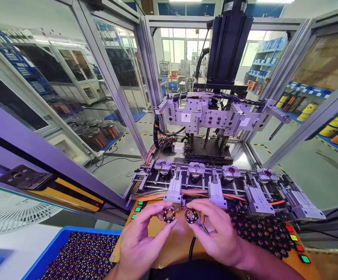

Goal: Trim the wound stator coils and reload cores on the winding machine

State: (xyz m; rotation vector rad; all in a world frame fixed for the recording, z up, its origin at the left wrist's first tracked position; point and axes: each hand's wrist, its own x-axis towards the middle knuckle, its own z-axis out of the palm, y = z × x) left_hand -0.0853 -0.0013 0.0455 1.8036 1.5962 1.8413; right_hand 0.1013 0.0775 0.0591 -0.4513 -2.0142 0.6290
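Observation:
My left hand (145,229) pinches a small round motor stator (169,214) with copper windings between thumb and fingers. In my right hand (215,227) is a second wound stator (191,217), gripped the same way, with thin wire ends sticking out. The two stators are held side by side, apart, above the orange work surface (171,254). Beyond them stands the winding machine with a row of round holders. The two left holders (163,166) show no dark stator on top; the two right ones (231,171) each carry a dark, reddish ring-shaped part.
A blue tray (60,233) full of stators lies at the lower left. Many dark stators (262,233) cover the right of the work surface, beside lit push buttons (300,247). A white fan (11,210) stands far left. Metal frame posts (113,77) enclose the machine.

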